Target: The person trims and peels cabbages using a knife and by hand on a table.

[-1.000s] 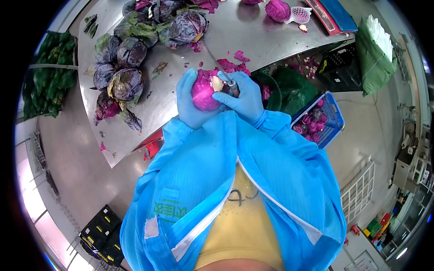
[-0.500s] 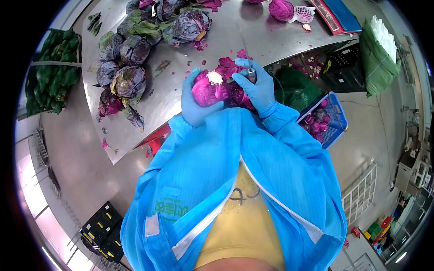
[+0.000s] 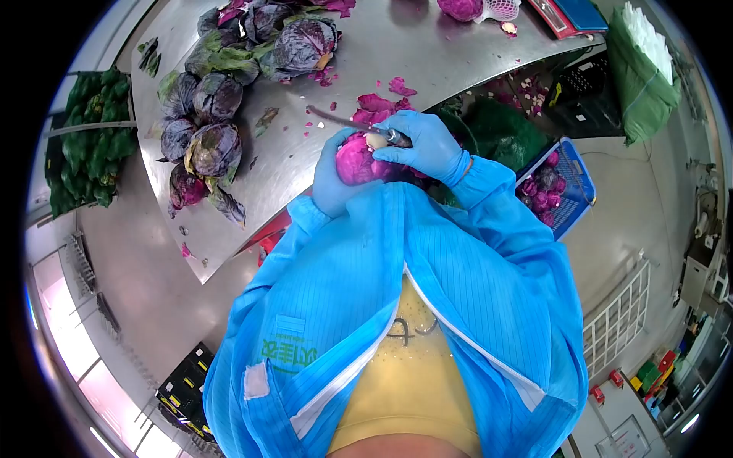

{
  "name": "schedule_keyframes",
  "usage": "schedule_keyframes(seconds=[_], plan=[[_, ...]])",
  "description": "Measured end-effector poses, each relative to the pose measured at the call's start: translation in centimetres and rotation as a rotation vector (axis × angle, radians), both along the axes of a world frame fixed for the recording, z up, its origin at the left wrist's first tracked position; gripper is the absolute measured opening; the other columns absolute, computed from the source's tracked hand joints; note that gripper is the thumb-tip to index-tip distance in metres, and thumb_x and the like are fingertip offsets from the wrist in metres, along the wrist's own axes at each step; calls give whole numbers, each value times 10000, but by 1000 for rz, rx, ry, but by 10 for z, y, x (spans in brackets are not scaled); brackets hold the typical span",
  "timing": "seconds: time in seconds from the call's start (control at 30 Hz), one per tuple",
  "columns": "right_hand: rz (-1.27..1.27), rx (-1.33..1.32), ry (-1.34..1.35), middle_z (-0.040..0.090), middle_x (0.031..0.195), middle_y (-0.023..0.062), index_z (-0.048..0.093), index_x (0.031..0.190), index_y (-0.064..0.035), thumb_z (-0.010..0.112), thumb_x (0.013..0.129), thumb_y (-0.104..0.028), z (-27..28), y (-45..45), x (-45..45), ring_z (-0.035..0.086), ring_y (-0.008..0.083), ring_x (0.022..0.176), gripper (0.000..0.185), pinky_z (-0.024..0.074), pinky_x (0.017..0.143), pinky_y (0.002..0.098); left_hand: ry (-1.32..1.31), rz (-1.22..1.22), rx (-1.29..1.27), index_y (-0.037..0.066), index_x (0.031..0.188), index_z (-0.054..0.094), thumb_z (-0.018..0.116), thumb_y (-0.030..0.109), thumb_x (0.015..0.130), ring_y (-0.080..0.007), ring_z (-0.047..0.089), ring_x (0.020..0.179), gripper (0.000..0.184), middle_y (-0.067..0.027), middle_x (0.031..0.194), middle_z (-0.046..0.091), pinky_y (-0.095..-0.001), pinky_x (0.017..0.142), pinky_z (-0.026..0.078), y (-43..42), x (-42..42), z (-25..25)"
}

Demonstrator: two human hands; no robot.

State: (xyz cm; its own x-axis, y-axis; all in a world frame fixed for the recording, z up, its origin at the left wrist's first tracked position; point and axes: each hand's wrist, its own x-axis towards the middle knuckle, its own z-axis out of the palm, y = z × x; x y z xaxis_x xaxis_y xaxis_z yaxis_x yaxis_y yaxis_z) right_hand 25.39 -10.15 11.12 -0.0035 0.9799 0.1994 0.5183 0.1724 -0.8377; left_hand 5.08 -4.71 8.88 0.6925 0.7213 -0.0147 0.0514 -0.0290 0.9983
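Note:
In a blue glove, my left hand point(image 3: 330, 177) is wrapped round the left side of a peeled red cabbage point(image 3: 353, 161), close to my body at the table edge. My right hand point(image 3: 427, 145), gloved too, grips the dark handle of a knife point(image 3: 336, 118). The blade points left across the top of the cabbage, by its pale stem end point(image 3: 376, 140). My right fingers are at that stem, and whether the edge is cutting in I cannot tell. Loose purple leaves point(image 3: 374, 107) lie just beyond the cabbage.
Several untrimmed red cabbages point(image 3: 216, 149) are grouped on the steel table point(image 3: 282, 164) to the left. A peeled cabbage point(image 3: 460, 8) lies at the back beside a white foam net point(image 3: 500, 9). A blue crate point(image 3: 584, 191) of purple cabbages stands at right, near a green sack point(image 3: 645, 91).
My right hand has moved left over the cabbage, and the knife has swung from pointing away to pointing left across the stem. My left hand keeps its hold.

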Motion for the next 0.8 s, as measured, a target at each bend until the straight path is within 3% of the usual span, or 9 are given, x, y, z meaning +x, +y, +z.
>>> schedule_keyframes(seconds=[0.17,0.23,0.27,0.37,0.5,0.53,0.63,0.7,0.8], plan=[[-58,2,-170,581,765,71,595,860,-102,646,750,-333,-2,-11,-1,590,267,679,261,483,596,350,31,-18,-45,-9,1295,356,849,235,577,-246,502,1138,905,-176,1255,467,-374,962,423,-1,11,-14],[-147,171,-264,550,696,59,586,847,-116,663,708,-200,-13,-15,0,588,249,618,180,470,538,356,113,-25,201,-3,1309,349,839,206,579,-248,481,1166,904,-169,1275,457,-378,981,405,1,18,-16],[-283,151,-241,573,714,83,569,815,-108,644,702,-248,-26,-14,3,591,270,642,194,487,570,358,143,-26,231,10,1323,342,824,158,583,-241,461,1186,896,-149,1287,447,-377,1004,384,0,19,-16],[-638,-102,193,571,667,87,565,834,-65,691,725,-222,-28,-17,22,563,165,584,229,479,581,296,-33,-48,-127,22,1333,336,808,116,589,-236,441,1202,886,-136,1302,432,-372,1016,373,-1,34,1],[-455,28,634,627,825,56,600,1043,-43,754,716,-302,-31,-25,29,547,109,679,445,475,666,262,-16,-109,-180,21,1336,330,812,116,567,-237,427,1210,913,-122,1316,417,-369,1021,363,0,57,10],[-309,-192,633,641,929,65,583,1121,-42,749,726,-313,-11,-34,37,566,111,735,507,476,689,269,-16,-116,-174,21,1336,330,812,116,567,-237,427,1210,913,-122,1316,417,-369,1021,363,2,61,6],[-259,11,154,612,877,77,609,978,-29,708,767,-264,-12,-38,50,575,140,684,331,470,635,280,75,-140,30,17,1325,338,834,173,518,-259,431,1209,960,-137,1307,425,-380,1021,356,5,74,-2],[-605,9,411,583,743,96,595,881,-25,666,781,-191,-30,-37,53,563,144,621,206,462,587,287,132,-113,397,18,1310,350,846,215,469,-290,434,1209,996,-156,1296,433,-388,1023,348,2,84,4],[-777,-66,639,589,704,36,594,922,-21,662,788,-130,-50,-38,73,533,88,617,186,462,598,252,156,-134,689,24,1325,352,864,267,480,-320,409,1225,1018,-182,1321,404,-418,1033,336,4,101,22]])
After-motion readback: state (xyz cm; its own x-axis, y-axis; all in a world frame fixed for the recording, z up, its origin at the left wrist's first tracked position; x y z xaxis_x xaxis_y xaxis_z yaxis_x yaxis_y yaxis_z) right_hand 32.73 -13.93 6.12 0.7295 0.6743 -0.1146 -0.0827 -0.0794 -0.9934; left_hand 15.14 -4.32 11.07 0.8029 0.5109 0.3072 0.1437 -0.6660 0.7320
